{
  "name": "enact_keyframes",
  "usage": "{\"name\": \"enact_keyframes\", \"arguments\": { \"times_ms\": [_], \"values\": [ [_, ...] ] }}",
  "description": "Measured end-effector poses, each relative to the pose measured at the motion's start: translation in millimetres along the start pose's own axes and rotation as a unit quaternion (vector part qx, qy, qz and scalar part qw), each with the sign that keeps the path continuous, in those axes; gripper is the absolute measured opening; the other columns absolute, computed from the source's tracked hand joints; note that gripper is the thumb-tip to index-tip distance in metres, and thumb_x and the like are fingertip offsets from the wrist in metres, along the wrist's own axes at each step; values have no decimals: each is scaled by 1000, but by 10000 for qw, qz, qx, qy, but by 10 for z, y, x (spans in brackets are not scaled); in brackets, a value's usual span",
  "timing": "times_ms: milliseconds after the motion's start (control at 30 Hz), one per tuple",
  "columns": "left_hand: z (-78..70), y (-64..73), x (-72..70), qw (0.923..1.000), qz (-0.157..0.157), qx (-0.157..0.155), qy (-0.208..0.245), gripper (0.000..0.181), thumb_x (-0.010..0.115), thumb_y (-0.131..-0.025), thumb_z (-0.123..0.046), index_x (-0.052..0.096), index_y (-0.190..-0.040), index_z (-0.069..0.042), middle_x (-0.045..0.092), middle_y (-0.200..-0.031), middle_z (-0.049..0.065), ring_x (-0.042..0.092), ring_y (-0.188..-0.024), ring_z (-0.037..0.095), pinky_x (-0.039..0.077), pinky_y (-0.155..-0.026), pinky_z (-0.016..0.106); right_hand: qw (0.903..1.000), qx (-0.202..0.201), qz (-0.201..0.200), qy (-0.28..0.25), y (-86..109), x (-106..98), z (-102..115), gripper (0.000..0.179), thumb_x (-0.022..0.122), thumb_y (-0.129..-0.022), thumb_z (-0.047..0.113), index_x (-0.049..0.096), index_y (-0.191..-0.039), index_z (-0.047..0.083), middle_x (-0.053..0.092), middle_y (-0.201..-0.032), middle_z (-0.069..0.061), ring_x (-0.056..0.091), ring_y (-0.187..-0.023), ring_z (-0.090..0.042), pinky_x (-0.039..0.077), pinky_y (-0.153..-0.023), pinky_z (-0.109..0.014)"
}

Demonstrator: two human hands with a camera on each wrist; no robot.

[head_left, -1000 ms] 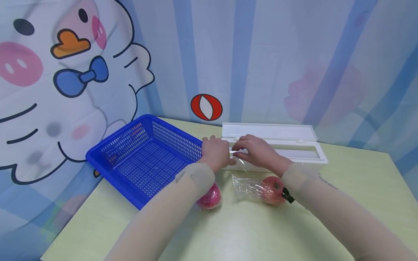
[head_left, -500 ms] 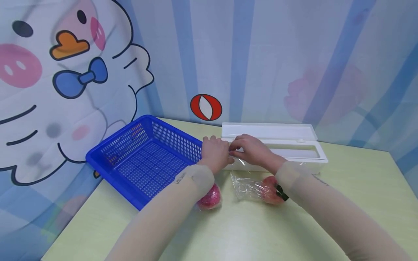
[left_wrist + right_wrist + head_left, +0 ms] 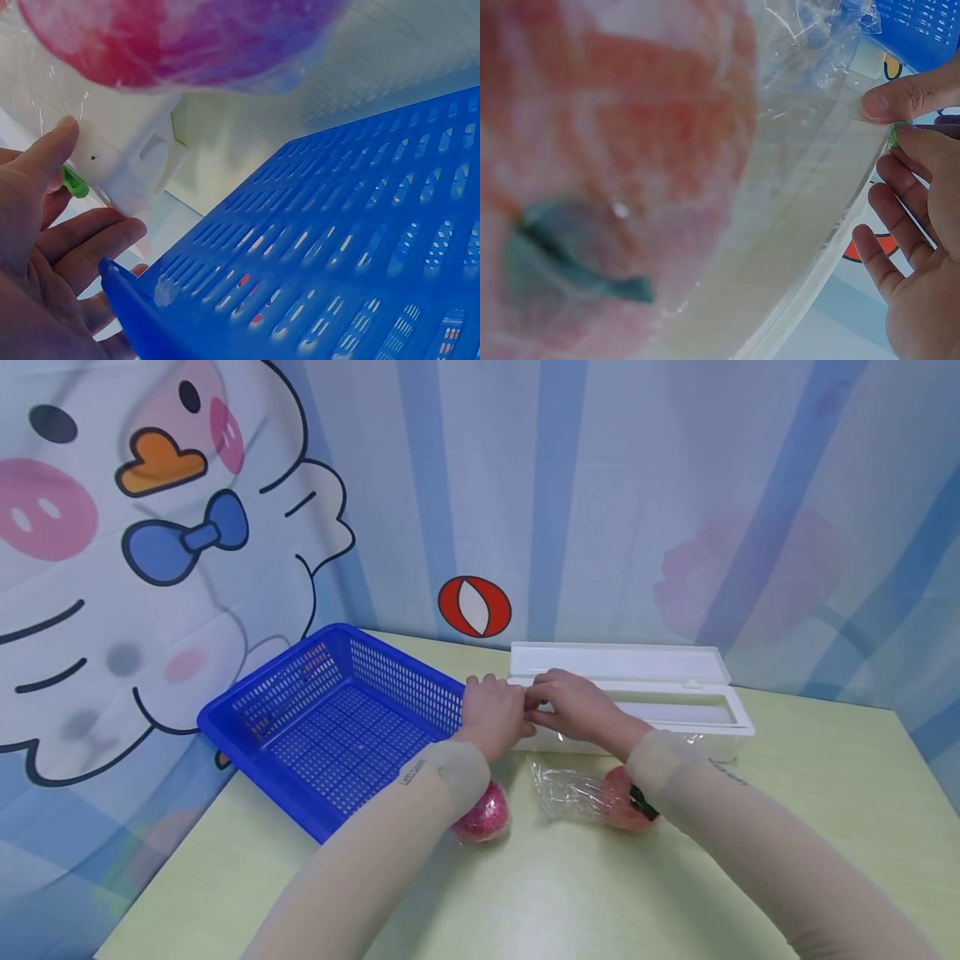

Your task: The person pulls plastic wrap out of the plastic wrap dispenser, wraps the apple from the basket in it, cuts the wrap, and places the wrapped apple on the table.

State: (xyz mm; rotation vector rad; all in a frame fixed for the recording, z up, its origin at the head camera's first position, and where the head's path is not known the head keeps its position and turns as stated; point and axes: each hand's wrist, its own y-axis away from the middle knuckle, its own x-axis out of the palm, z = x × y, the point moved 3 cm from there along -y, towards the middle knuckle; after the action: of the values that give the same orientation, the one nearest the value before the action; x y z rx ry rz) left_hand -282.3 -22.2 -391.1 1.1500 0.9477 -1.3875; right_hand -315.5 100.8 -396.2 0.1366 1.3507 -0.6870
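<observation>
A long white cling film box [image 3: 675, 739] lies lid-up along the back of the table. My left hand [image 3: 491, 714] holds its left end, thumb on the front wall. My right hand [image 3: 573, 706] is right beside it, thumb and finger pinching a small green slider [image 3: 900, 135] at the box edge; the green slider [image 3: 73, 181] also shows past my left thumb. Clear film hangs over the box front. Before the box lies a red apple [image 3: 618, 810] in loose, crumpled film. A pink film-wrapped fruit [image 3: 487, 814] sits partly behind my left forearm.
A blue perforated basket [image 3: 262, 693] stands left of the box, its right side close to my left hand. The pale table [image 3: 817, 760] extends right and toward me. A printed cloth [image 3: 622, 510] hangs directly behind the table.
My right hand has moved a little left along the box until it meets my left hand. The left hand, basket and fruits have stayed in place.
</observation>
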Motion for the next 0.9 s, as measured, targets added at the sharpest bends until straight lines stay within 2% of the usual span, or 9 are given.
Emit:
{"name": "enact_keyframes", "arguments": {
  "times_ms": [267, 600, 900],
  "values": [
    [25, -15, 19, 9996, 53, -19, 291, 48, 75, -96, -55, 77, -129, -20, 79, -112, 2, 66, -109, 21, 52, -110, 46, 9999, 95, 4, -74, -32, 13, 15, 11, 83, -93, 9, 83, -104, 7, 73, -95, -10, 65, -91, -27, 57, -84, -44],
    [31, -4, 33, 9994, -79, -91, 329, 48, 77, -95, -56, 78, -129, -22, 79, -122, 2, 61, -134, 26, 47, -116, 50, 9991, 54, -269, -313, -41, 67, -10, 12, 82, -92, 6, 83, -104, 6, 70, -95, -8, 64, -91, -28, 56, -83, -44],
    [34, -5, 48, 9983, -172, -165, 530, 45, 79, -94, -54, 80, -124, -21, 79, -120, 2, 53, -145, 28, 44, -118, 50, 9988, 55, -354, -348, -44, 81, -11, 6, 80, -94, 5, 82, -100, 6, 67, -93, -8, 63, -90, -28, 54, -83, -45]
  ]
}}
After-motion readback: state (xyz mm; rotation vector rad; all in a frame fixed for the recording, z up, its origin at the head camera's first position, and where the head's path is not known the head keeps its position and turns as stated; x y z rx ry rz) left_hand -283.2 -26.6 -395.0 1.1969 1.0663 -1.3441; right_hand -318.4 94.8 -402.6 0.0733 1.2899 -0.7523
